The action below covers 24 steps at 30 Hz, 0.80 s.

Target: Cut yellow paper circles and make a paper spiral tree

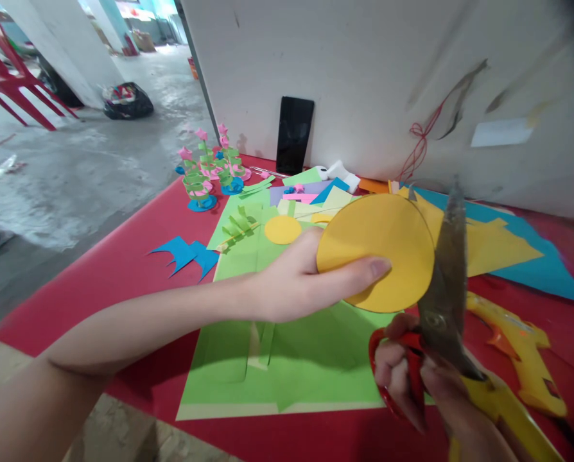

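Note:
My left hand (291, 276) is closed on a round yellow paper disc (397, 231), thumb on top and the fingers hidden under it. At the lower right my right hand (422, 378) grips a pair of scissors (443, 276) by its red handle loop. The blades point up and stand along the disc's right edge. A yellow handle part shows below the blades, blurred near the frame edge. A smaller yellow paper disc (283, 230) lies behind my left hand. Green paper sheets (316, 359) lie beneath both hands.
A yellow glue gun (522, 353) lies at the right, near blue paper (532, 250). Several paper flowers (203, 173) stand at the back left, beside blue paper cutouts (185, 255). A black phone (295, 135) leans on the wall behind paper scraps. The table is covered in red (123, 250).

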{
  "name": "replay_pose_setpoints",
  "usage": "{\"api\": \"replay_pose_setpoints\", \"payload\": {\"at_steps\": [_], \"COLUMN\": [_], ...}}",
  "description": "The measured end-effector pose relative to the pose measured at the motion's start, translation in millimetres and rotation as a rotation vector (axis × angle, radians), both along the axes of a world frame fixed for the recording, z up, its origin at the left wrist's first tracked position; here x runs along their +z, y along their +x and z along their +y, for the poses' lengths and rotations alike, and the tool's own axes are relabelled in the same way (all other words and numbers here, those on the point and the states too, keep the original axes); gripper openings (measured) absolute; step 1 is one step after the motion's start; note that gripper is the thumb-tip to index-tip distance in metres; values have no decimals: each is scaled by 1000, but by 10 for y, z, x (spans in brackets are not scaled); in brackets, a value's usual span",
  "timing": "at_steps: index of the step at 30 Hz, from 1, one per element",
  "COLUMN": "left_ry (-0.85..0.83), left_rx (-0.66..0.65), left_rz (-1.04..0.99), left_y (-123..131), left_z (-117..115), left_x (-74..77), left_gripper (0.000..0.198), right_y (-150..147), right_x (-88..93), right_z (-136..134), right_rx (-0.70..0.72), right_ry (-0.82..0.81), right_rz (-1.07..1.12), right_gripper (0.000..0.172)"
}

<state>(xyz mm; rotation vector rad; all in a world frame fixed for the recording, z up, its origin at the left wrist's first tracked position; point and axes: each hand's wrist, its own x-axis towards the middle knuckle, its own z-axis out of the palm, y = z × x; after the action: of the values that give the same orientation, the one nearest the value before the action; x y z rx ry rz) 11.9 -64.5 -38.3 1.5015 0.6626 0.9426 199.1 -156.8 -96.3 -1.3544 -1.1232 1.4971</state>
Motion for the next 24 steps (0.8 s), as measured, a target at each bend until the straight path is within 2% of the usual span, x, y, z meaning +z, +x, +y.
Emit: {"api": "replay_pose_setpoints", "payload": {"at_steps": [2, 6, 8, 11, 14, 16, 18, 21, 24], "left_ry": [-12, -1, 8, 13, 5, 2, 1, 2, -14], "left_rx": [-2, 1, -1, -9, -20, -27, -28, -21, -12], "left_rz": [13, 40, 45, 41, 28, 23, 23, 22, 21], "left_y": [0, 2, 3, 5, 5, 4, 3, 1, 1], "left_z": [-3, -5, -8, -15, -22, -24, -24, -19, -16], "left_x": [1, 3, 5, 5, 7, 9, 11, 11, 10], "left_gripper": [11, 14, 16, 18, 19, 19, 21, 21, 20], "right_y": [11, 8, -2, -24, -48, -51, -38, -11, -8], "right_x": [14, 66, 81, 75, 54, 46, 47, 55, 63], "right_z": [-11, 6, 14, 17, 14, 9, 2, -5, -7], "right_rx": [-22, -7, -2, -17, -30, -42, -46, -44, -72], "right_ry": [21, 94, 106, 23, -107, -139, -106, -6, -1], "right_rz": [-6, -71, -63, 43, 144, 155, 146, 83, 35], "right_gripper": [25, 47, 44, 25, 31, 29, 23, 36, 35]}}
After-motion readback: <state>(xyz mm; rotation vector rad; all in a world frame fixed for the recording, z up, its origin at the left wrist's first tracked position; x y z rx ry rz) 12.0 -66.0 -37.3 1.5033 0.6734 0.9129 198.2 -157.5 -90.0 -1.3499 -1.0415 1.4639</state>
